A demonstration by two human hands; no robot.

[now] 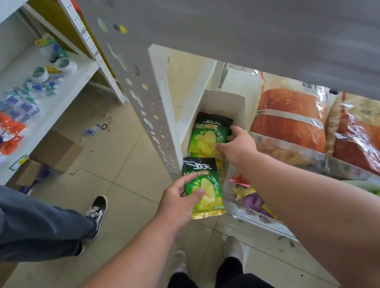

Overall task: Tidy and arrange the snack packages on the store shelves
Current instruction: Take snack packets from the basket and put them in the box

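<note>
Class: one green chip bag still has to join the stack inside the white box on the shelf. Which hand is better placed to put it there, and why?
Left. The left hand already holds the loose green bag beside the white box; the right hand is steadying the stack inside.

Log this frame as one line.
left hand: holds green chip bag off shelf | right hand: on green bags in white box | orange packs beside box

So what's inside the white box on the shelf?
The white box holds green chip bags, the right hand on the top one. How many lie beneath is hidden.
</note>
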